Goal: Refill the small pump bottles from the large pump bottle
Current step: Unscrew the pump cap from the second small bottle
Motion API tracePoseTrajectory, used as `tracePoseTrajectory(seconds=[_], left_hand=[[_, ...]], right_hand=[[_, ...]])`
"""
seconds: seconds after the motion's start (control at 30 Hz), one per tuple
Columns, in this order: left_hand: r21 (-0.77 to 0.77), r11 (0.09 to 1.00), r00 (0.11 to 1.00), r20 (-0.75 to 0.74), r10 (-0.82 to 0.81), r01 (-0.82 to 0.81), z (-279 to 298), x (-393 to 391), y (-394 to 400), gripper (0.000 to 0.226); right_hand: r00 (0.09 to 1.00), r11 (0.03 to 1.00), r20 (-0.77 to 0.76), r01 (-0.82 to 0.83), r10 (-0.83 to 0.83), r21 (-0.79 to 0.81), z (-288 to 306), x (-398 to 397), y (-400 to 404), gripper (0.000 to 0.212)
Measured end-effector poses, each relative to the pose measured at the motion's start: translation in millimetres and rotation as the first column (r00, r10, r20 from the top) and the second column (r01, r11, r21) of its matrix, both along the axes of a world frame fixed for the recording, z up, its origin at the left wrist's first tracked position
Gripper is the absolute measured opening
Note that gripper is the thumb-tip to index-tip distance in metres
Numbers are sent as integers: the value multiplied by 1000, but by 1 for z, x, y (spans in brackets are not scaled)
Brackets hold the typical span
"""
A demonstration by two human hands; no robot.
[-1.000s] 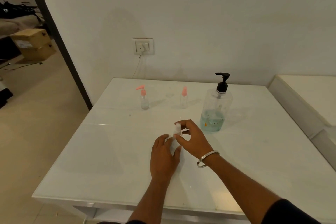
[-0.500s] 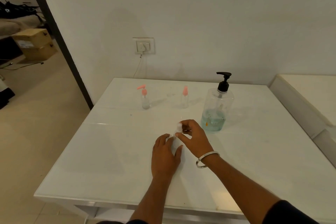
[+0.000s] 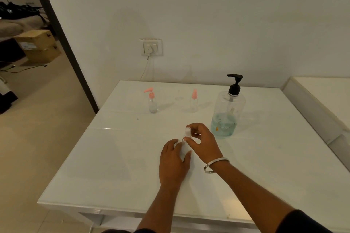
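Observation:
A small clear bottle with a white cap (image 3: 186, 134) stands at the middle of the white table (image 3: 113, 157). My left hand (image 3: 175, 159) wraps its body from the near side, and the fingers of my right hand (image 3: 202, 143) pinch its white cap. The large clear pump bottle (image 3: 227, 111) with a black pump stands just right of my hands, holding a little blue liquid at the bottom. Farther back stand two small clear bottles with pink tops: the left pink bottle (image 3: 152, 101) and the right pink bottle (image 3: 194, 101).
A wall socket (image 3: 150, 47) with a plugged cable sits above the table's far edge. A second white surface (image 3: 325, 96) adjoins on the right. A doorway at the left opens onto a room with cardboard boxes (image 3: 38, 45).
Both hands stay on the small white-capped bottle, almost in the same place. The camera view has shifted slightly.

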State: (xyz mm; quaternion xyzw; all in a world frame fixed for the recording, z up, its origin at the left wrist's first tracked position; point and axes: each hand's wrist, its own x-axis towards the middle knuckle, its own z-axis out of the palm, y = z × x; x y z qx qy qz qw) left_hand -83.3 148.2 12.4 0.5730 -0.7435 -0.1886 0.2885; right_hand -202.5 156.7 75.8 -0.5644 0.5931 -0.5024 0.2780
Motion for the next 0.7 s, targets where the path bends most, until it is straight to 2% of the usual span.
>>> tracePoseTrajectory(seconds=[0.07, 0.33, 0.53, 0.7], left_hand=[[5, 1000, 1000, -4, 3, -3, 0, 0, 0, 62], [15, 1000, 1000, -12, 4, -4, 0, 0, 1, 60], [1, 1000, 1000, -27, 5, -5, 0, 0, 1, 62], [9, 1000, 1000, -26, 12, -12, 0, -1, 1, 64]], right_hand=[[1000, 1000, -17, -6, 6, 4, 2, 0, 0, 21], [999, 999, -44, -30, 31, 16, 1, -2, 1, 31], [997, 999, -66, -37, 39, 22, 7, -3, 1, 24], [998, 998, -28, -52, 53, 35, 6, -4, 2, 28]])
